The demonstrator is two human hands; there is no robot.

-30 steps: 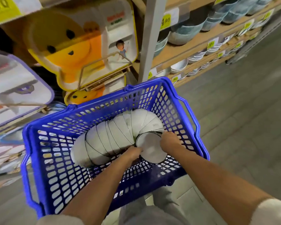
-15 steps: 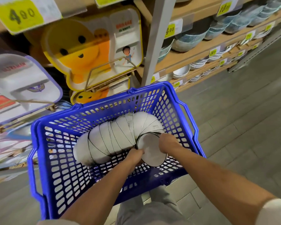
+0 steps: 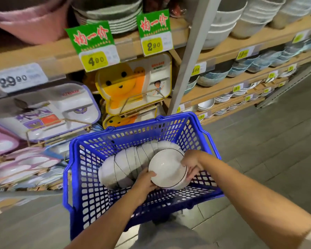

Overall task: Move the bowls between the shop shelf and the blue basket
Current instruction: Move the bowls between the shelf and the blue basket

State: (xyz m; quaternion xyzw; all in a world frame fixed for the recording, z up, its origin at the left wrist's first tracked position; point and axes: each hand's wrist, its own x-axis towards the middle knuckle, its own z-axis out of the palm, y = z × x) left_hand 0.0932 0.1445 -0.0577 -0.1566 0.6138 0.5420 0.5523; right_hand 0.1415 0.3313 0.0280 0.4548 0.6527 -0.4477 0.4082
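Bowls (image 3: pixel 126 164), white with thin dark rims, lie nested in a curved row on their sides inside the blue basket (image 3: pixel 83 177), in front of the shelf (image 3: pixel 223 45). The end bowl (image 3: pixel 166 168) faces up between both hands. The left hand (image 3: pixel 144 182) grips its near left rim, thumb hooked over the edge, the other fingers hidden underneath. The right hand (image 3: pixel 190 165) curls slightly spread fingers round the opposite rim. They look glazed and hard, so probably slick, breakable and heavy as a stack; holding opposite rims with support beneath, one bowl at a time, seems the safest grip.
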